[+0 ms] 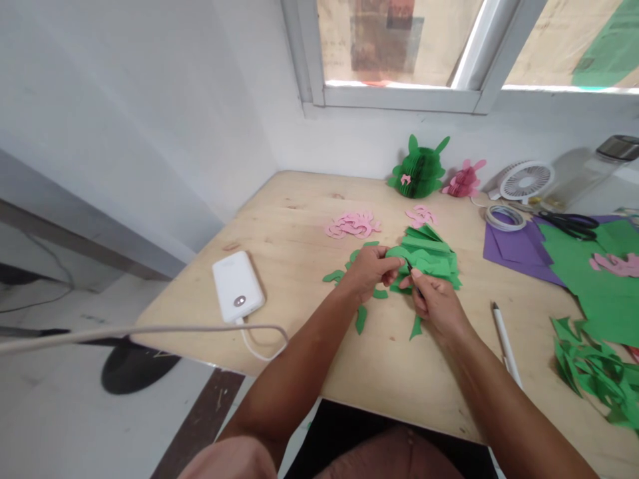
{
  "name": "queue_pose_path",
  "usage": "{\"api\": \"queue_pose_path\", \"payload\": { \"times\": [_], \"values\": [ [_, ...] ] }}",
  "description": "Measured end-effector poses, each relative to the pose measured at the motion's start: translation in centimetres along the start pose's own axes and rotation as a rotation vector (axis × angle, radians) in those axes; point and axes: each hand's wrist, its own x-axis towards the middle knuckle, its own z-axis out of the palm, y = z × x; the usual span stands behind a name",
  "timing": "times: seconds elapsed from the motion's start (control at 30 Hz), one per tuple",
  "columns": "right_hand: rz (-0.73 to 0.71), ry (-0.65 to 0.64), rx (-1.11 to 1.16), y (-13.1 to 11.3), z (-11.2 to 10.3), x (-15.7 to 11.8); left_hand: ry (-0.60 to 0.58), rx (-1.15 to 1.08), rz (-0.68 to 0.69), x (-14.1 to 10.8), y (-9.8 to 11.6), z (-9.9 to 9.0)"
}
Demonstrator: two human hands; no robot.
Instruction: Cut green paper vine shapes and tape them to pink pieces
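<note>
1. Dial centred on the held paper, twelve toward the wall. Nine o'clock, well apart: white power bank (238,287), near the table's left edge. Its cable (264,326) reaches the left forearm; judged a possible snag.
2. Ten o'clock: pink cut pieces (353,225), beyond the left hand.
3. Left hand (368,271), at nine: thumb and fingers pinching the green paper piece. Green cut pieces (333,276) lie about this hand.
4. Green paper piece (398,253): raised between the hands, directly at the left fingertips, hence nearer that hand. Long axis appears to run nine to three; its outline merges with the green paper stack (434,265) behind, so not certain.
5. Dark blade (410,265): meets the paper's near side, tip toward eleven. Handle largely hidden.
6. Right hand (438,305), between four and five: fingers curled around the tool.
7. Four o'clock: white pen (506,342) beside the right forearm; green scraps (594,372) farther out. Front table edge at six; judged adequate elbow room.
</note>
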Motion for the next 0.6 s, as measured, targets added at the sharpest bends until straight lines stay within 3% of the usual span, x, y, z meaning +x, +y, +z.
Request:
{"api": "queue_pose_path", "payload": {
  "times": [0.6],
  "values": [
    [0.021,-0.036,-0.018,0.1,-0.15,0.07,-0.037,0.111,0.03,0.11,0.2,-0.67]
  ]
}}
